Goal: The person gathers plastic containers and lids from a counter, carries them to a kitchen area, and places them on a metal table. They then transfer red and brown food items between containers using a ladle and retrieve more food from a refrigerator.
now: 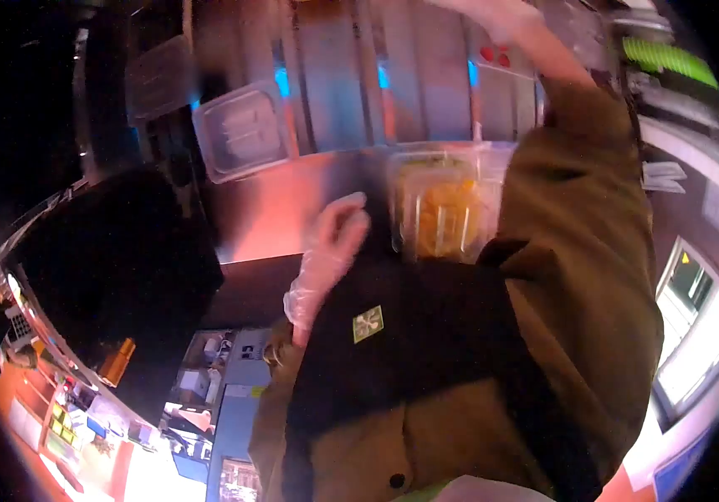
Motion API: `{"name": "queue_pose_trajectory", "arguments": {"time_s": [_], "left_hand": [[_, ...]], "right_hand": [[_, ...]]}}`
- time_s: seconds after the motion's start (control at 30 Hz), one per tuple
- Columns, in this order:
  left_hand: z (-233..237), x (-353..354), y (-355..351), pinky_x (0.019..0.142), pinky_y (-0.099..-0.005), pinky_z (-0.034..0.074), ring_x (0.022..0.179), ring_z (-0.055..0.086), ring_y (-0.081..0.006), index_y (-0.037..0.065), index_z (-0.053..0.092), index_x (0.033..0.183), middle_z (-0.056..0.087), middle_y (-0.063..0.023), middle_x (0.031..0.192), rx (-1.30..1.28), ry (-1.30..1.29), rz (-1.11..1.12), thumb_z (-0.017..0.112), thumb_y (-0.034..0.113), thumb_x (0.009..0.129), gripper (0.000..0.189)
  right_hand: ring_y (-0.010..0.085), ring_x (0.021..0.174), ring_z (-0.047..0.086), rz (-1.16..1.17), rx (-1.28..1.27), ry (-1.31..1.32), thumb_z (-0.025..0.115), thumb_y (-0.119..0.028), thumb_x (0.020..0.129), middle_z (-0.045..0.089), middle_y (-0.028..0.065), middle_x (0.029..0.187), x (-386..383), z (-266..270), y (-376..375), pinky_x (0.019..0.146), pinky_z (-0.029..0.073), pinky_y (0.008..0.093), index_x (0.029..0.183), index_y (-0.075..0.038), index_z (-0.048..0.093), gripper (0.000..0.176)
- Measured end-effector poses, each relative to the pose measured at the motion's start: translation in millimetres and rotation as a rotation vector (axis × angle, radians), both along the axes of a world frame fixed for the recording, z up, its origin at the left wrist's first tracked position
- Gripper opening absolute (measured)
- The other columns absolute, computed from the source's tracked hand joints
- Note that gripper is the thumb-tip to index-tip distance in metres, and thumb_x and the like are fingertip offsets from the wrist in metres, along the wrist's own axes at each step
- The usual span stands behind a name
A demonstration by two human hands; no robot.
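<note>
**Left hand half open, right hand at the top edge**

The left hand [332, 248], in a thin clear glove, has its fingers bent with a gap between them, and I see nothing in it. It is above the counter [269, 219], near the front of the apron [426, 335]. The right hand [497, 15] reaches far forward; it is blurred and partly cut off, so I cannot tell if it is wide, narrow or holding something. Some red pieces [497, 57] lie near it.

The orange tub [447, 219], clear and with orange food inside, is just in front of the apron, to the right of the left hand. A pale tub [244, 132] is farther forward, on the left side.

The orange tub seems filled, so I judge it moderately heavy, with thin, rather stiff walls that can bend or crack if squeezed. Smooth plastic may slip against the glove. Better to take it by two opposite sides, under the rim, and keep it level; its lid may be loose.
</note>
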State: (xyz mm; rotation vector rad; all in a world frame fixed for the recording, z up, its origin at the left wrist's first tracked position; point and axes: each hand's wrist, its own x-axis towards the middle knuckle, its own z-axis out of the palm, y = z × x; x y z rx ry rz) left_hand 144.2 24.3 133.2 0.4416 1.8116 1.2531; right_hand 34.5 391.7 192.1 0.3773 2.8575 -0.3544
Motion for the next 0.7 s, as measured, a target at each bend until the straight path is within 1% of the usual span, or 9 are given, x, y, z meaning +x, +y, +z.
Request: {"name": "queue_pose_trajectory", "arguments": {"time_s": [0.03, 0.1, 0.17, 0.23, 0.3, 0.4, 0.5, 0.6, 0.7], "left_hand": [[7.9, 6.9, 14.0, 0.077, -0.0294, 0.046, 0.088, 0.056, -0.0152, 0.005, 0.049, 0.117, 0.057, -0.0065, 0.096, 0.001, -0.207, -0.033, 0.063, 0.018, 0.082, 0.039], [15.6, 18.1, 32.2, 0.073, -0.0313, 0.047, 0.079, 0.058, -0.0177, 0.004, 0.05, 0.106, 0.059, -0.0092, 0.088, -0.08, -0.157, -0.183, 0.065, 0.032, 0.079, 0.042], [25.0, 25.7, 45.8, 0.071, -0.0323, 0.047, 0.074, 0.059, -0.0198, 0.004, 0.05, 0.099, 0.059, -0.0107, 0.082, -0.172, -0.081, -0.268, 0.066, 0.038, 0.077, 0.044], [31.8, 28.9, 53.5, 0.067, -0.0346, 0.048, 0.069, 0.059, -0.0233, 0.004, 0.047, 0.09, 0.059, -0.0121, 0.076, -0.211, 0.01, -0.244, 0.063, 0.04, 0.077, 0.042], [32.8, 31.9, 55.5, 0.066, -0.0357, 0.048, 0.069, 0.06, -0.025, 0.004, 0.047, 0.09, 0.059, -0.013, 0.075, -0.208, 0.064, -0.203, 0.061, 0.038, 0.079, 0.039], [43.1, 33.2, 57.2, 0.063, -0.0382, 0.047, 0.067, 0.059, -0.0295, 0.003, 0.047, 0.088, 0.058, -0.0153, 0.072, -0.195, 0.12, -0.224, 0.059, 0.034, 0.081, 0.034], [41.0, 31.2, 56.5, 0.062, -0.0399, 0.046, 0.066, 0.058, -0.0331, 0.002, 0.047, 0.086, 0.058, -0.0172, 0.071, -0.094, 0.195, -0.233, 0.057, 0.031, 0.082, 0.031], [29.1, 13.3, 57.7, 0.062, -0.0408, 0.046, 0.067, 0.059, -0.0339, 0.002, 0.047, 0.084, 0.059, -0.0169, 0.072, 0.039, 0.289, -0.267, 0.055, 0.028, 0.083, 0.028], [80.6, -31.9, 74.4, 0.065, -0.0409, 0.046, 0.074, 0.06, -0.0331, 0.001, 0.049, 0.091, 0.059, -0.0196, 0.079, -0.084, 0.408, -0.443, 0.055, 0.028, 0.084, 0.028]], "right_hand": [[0.0282, 0.095, 0.057, 0.078, -0.174, 0.058, 0.05, -0.03, 0.087, 0.06, 0.0131, 0.104, 35.8, -2.8, 8.1, 0.08, 0.046, 0.0354, 0.109, -0.006, 0.055, 0.033], [0.0319, 0.097, 0.057, 0.206, -0.476, 0.16, 0.052, -0.031, 0.087, 0.06, 0.0149, 0.104, 137.8, -43.9, 26.9, 0.081, 0.047, 0.0379, 0.107, -0.005, 0.056, 0.033], [0.0301, 0.099, 0.057, 0.185, -0.494, -0.006, 0.051, -0.03, 0.087, 0.06, 0.0141, 0.105, 190.8, -26.2, 3.2, 0.082, 0.046, 0.0373, 0.108, -0.004, 0.056, 0.034], [0.0329, 0.099, 0.056, -0.005, -0.398, -0.356, 0.051, -0.039, 0.084, 0.059, 0.0152, 0.109, 232.3, -2.2, -28.3, 0.086, 0.043, 0.0406, 0.112, -0.01, 0.057, 0.041], [0.0255, 0.092, 0.058, -0.217, -0.669, -0.14, 0.053, -0.032, 0.085, 0.061, 0.0116, 0.101, 264.9, -13.3, -52.8, 0.081, 0.045, 0.0353, 0.112, -0.008, 0.056, 0.037], [0.0076, 0.081, 0.052, -0.712, -0.969, 0.151, 0.059, -0.016, 0.083, 0.059, 0.0003, 0.091, 283.6, -30.1, -88.7, 0.07, 0.045, 0.0233, 0.111, -0.004, 0.054, 0.03], [0.0068, 0.078, 0.052, -0.801, -0.849, 0.091, 0.058, -0.015, 0.083, 0.057, -0.0009, 0.087, 283.9, -19.1, -99.1, 0.065, 0.045, 0.0232, 0.106, -0.003, 0.055, 0.026], [0.0056, 0.072, 0.052, -0.56, -0.898, 0.252, 0.058, -0.013, 0.082, 0.056, -0.0019, 0.083, 289.7, -0.4, -97.0, 0.059, 0.044, 0.022, 0.101, -0.003, 0.057, 0.022], [0.0058, 0.065, 0.053, -0.745, -1.175, -0.053, 0.06, -0.013, 0.08, 0.054, -0.0028, 0.076, 267.3, 30.9, -86.7, 0.055, 0.043, 0.0213, 0.094, -0.003, 0.057, 0.017]]}}
